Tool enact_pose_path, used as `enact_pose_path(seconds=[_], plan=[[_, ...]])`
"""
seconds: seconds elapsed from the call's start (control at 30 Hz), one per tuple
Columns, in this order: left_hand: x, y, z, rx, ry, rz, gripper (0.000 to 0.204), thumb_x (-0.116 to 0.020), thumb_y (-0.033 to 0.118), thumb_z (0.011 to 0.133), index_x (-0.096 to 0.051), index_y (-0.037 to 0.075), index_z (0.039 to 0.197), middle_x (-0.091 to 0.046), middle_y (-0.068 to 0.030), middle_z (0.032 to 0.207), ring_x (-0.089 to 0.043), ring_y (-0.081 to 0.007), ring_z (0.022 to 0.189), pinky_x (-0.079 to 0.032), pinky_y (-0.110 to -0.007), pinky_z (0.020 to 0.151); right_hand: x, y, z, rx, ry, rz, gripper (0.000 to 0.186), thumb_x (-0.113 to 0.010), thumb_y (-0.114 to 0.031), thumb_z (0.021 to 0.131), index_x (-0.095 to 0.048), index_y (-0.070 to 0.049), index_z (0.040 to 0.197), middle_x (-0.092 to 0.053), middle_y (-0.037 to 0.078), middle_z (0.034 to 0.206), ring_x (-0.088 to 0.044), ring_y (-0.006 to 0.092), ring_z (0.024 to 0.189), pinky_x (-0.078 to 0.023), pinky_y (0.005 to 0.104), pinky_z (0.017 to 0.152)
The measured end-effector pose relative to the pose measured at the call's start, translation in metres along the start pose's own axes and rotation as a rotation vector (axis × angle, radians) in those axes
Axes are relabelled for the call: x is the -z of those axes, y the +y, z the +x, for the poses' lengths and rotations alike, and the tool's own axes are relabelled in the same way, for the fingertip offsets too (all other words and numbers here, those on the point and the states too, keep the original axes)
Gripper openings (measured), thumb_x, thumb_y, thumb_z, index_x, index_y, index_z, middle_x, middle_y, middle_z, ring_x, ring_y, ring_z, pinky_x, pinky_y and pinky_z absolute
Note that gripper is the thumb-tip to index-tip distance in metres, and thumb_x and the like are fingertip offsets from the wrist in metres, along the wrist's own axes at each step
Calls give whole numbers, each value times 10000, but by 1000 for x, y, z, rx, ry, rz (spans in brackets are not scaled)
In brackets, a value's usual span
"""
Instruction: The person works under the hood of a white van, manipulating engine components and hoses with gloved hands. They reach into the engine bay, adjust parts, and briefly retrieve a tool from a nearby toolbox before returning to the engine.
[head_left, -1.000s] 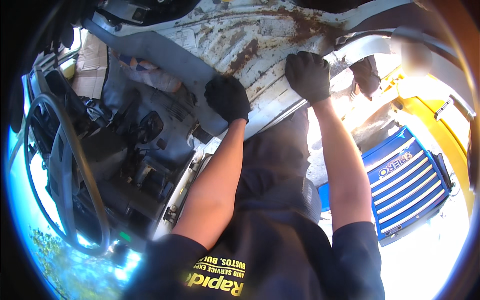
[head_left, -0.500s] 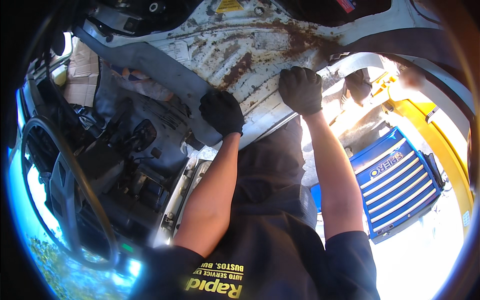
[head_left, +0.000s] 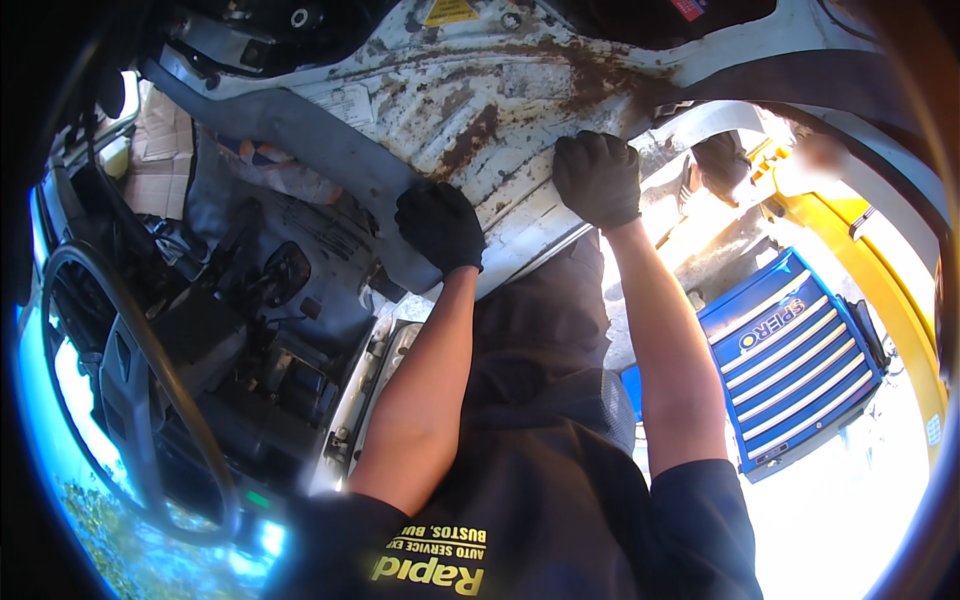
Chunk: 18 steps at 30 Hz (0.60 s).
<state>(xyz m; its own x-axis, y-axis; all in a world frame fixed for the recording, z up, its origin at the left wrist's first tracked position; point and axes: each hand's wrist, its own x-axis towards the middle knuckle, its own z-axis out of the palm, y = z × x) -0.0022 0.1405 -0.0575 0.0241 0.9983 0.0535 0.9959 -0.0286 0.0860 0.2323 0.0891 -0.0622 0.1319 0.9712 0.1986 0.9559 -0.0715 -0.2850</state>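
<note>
Cabinet (head_left: 790, 355) right; steering wheel (head_left: 152, 345) left; panel (head_left: 470, 135) under hands (head_left: 440, 226) (head_left: 597, 180)

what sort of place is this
Probably a vehicle repair workshop: there is a dark, round steering wheel in a cab, a rust-stained white metal panel, and a blue, boxy tool cabinet with pale-edged drawers.

Passage: open stretch of white, rust-stained metal panel (head_left: 545, 85) between black-gloved left hand (head_left: 440, 225) and black-gloved right hand (head_left: 597, 180), continuing beyond both.
Obstacles, left: grey sheet-like floor covering (head_left: 300, 125), raised edge beside left hand; dark, round steering wheel (head_left: 150, 342), well apart.
Obstacles, right: blue multi-drawer tool cabinet (head_left: 795, 370) and curved yellow metal post (head_left: 872, 268), both well apart from right hand.
</note>
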Motion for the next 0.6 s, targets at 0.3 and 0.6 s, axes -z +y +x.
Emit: enact_pose_path(seconds=[0.3,0.6], plan=[[-3,1,1,15,-23,68,270,-595,300,1000,-650,40,1050,-644,-203,1038,-628,-426,975,-481,-562,842,2,-1,1,-51,-58,11,186,-677,-336,953,-692,-210,1090,-661,52,1043,-672,297,989,-564,511,802],[5,-4,0,-117,-43,-52,213,-616,269,971,-657,70,1032,-663,-180,1087,-632,-397,1036,-469,-549,903,-1,-5,0,-25,-86,-54,206,-665,-353,949,-669,-184,1067,-642,58,1033,-653,307,962,-536,506,770]])
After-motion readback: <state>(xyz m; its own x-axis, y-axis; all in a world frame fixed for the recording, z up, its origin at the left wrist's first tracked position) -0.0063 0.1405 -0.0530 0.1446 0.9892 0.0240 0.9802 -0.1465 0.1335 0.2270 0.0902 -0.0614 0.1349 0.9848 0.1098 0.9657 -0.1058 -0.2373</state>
